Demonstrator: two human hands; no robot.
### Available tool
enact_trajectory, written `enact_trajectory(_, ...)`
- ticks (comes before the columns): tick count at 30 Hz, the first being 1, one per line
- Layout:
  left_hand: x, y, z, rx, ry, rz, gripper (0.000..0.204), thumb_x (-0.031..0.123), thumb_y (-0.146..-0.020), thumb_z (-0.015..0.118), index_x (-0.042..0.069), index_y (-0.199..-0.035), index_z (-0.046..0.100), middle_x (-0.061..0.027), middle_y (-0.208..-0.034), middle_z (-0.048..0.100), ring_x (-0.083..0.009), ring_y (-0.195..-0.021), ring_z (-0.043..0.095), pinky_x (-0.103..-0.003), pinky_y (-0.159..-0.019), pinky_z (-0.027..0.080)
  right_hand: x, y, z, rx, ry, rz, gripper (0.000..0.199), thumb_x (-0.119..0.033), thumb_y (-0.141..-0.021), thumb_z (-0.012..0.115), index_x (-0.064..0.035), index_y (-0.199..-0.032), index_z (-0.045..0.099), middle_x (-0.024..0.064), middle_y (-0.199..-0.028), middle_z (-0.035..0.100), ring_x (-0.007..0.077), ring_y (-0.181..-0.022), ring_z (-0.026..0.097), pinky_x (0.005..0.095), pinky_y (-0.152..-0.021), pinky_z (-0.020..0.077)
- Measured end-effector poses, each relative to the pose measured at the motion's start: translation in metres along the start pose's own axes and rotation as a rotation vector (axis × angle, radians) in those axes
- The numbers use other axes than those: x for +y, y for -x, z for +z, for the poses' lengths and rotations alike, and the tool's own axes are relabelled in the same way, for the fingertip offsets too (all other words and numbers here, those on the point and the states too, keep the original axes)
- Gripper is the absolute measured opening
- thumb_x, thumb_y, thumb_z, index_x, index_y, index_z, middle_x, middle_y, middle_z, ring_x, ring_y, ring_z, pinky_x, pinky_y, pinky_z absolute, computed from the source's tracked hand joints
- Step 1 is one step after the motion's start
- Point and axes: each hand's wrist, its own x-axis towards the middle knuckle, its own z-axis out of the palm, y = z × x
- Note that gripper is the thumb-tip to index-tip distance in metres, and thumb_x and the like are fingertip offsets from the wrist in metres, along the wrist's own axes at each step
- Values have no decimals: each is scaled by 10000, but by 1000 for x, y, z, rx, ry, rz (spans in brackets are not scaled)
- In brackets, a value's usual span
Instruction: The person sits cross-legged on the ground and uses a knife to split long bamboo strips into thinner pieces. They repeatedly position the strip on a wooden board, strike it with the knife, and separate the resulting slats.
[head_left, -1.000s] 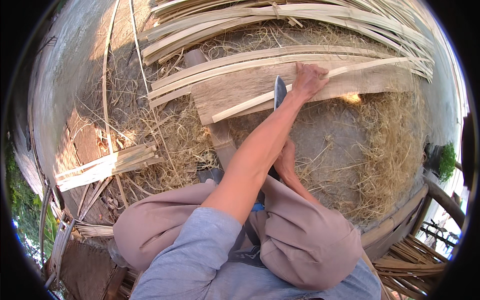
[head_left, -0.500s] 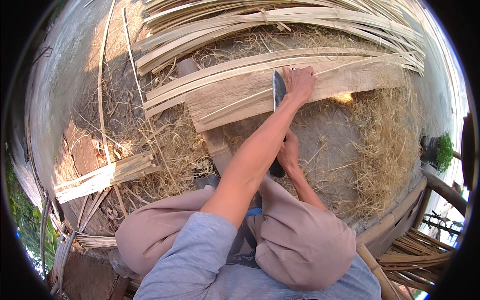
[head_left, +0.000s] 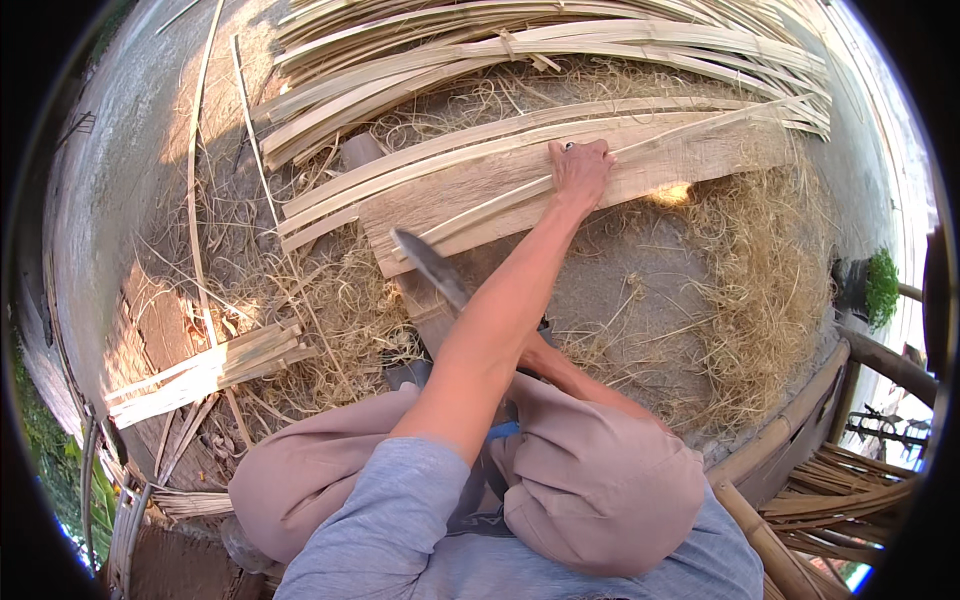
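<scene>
My left hand (head_left: 582, 178) is closed over a narrow bamboo strip (head_left: 480, 208), pressing it onto a wide wooden board (head_left: 410, 218). A ring shows on one of its fingers. Under my left forearm crosses my right arm; of my right hand (head_left: 534, 352) only the wrist end shows, its fingers hidden. From behind the forearm juts the dark blade of a knife (head_left: 430, 266), held in that hand, slightly blurred, its tip by the board's left end. Longer bamboo strips (head_left: 400, 180) lie along the board's far side.
Large bundles of split bamboo (head_left: 420, 75) lie beyond the board. Curly shavings (head_left: 760, 300) cover the ground to the right and left. A short stack of strips (head_left: 205, 375) rests at left. Bamboo poles (head_left: 790, 430) form an edge at right, near a green plant (head_left: 881, 288).
The knife has swung left from beside my left hand to the board's left end, its blade now slanting. My right hand has slipped behind my left forearm. My left hand keeps its hold.
</scene>
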Motion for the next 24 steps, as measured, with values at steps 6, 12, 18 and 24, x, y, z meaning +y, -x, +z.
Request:
enact_trajectory(6,-11,2,-64,-6,18,14,375,366,-1027,615,67,-1228,716,-155,-1026,771,-348,-1075,685,-593,-1012,391,-15,1,-81,-561,508,13,357,-407,-1001,618,-63,-1023,706,285,-861,693,456,-802,663,522,-728,542)
enact_trajectory(12,-41,44,-211,-279,-59,-65,315,321,-985,723,18,-1060,762,-55,-755,666,-144,-709,634,-350,-669,518,21,53,-183,134,107,337,277,-257,-1014,658,-7,-1124,616,94,-721,623,164,-611,640,332,-565,508)
enact_trajectory(18,-118,178,-274,-462,291,-414,351,301,-1001,730,-5,-1166,679,-31,-833,612,-73,-688,612,-248,-531,561,19,19,-194,561,323,81,411,-227,-997,661,-60,-1345,522,138,-878,669,233,-701,687,384,-662,568)
enact_trajectory(24,-175,243,-260,-360,375,-438,427,405,-1037,655,-9,-1135,692,-51,-822,687,-115,-705,673,-282,-633,566,24,-48,-205,460,1031,161,390,-418,-930,717,-116,-1164,638,174,-935,726,373,-886,734,511,-751,559)
